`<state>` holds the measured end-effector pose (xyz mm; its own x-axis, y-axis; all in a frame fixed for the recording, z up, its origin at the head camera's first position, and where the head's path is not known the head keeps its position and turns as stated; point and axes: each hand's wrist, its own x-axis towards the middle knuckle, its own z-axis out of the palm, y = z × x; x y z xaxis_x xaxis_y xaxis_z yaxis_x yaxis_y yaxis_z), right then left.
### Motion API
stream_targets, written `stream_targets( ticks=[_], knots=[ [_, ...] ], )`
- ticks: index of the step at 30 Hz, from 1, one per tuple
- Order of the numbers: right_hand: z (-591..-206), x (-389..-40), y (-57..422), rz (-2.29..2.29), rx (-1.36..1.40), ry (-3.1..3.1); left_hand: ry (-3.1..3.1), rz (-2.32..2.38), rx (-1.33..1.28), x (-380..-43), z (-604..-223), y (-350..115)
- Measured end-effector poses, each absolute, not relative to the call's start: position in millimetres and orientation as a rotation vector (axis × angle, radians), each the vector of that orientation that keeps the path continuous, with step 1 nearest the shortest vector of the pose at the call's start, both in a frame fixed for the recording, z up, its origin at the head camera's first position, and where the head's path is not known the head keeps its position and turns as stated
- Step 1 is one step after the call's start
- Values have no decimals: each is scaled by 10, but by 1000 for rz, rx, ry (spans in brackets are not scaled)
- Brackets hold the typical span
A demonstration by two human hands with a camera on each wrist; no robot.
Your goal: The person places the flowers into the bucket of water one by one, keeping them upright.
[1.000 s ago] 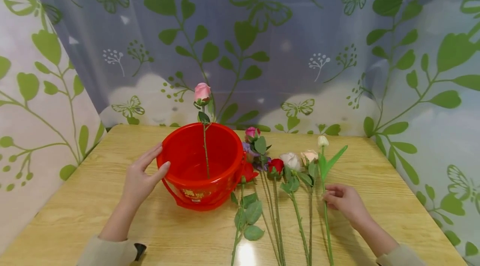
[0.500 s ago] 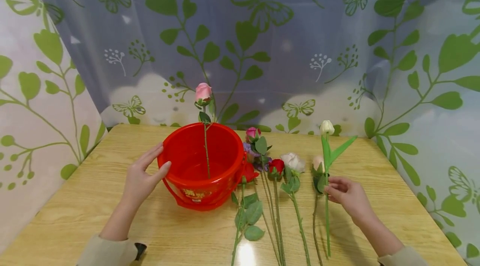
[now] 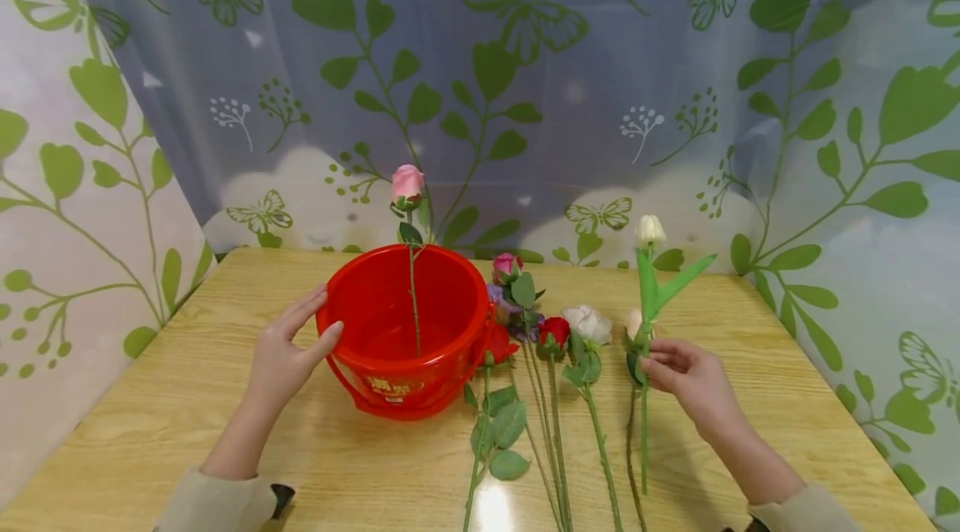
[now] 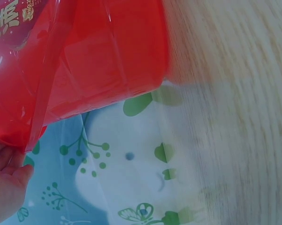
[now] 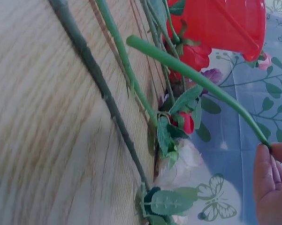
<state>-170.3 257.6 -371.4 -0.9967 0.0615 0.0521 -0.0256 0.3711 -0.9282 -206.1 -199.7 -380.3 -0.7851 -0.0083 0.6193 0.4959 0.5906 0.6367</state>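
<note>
A white tulip with long green leaves stands nearly upright in my right hand, its stem pinched between thumb and fingers. In the right wrist view, the bare lower end of the tulip stem slants up over the table, clear of it. My left hand rests at the left rim of a red bucket, fingers extended and thumb spread apart. Inside the bucket leans a single pink rose, its bloom well above the rim. A peach rose lies behind the tulip, partly hidden by it.
Right of the bucket, several flowers lie on the wooden table: a white rose, a red rose, a magenta rose and purple blooms. A patterned curtain hangs behind the table.
My right hand has lifted the tulip off the table and moved slightly left with it. The peach rose has shifted right. The left hand and bucket stay put.
</note>
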Motion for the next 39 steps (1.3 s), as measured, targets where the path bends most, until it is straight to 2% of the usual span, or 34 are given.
stream_targets(
  ticks=[39],
  knots=[
    [-3478, -1839, 2053, 1858, 145, -2375, -2221, -1164, -399, -2056, -3803, -1989]
  ],
)
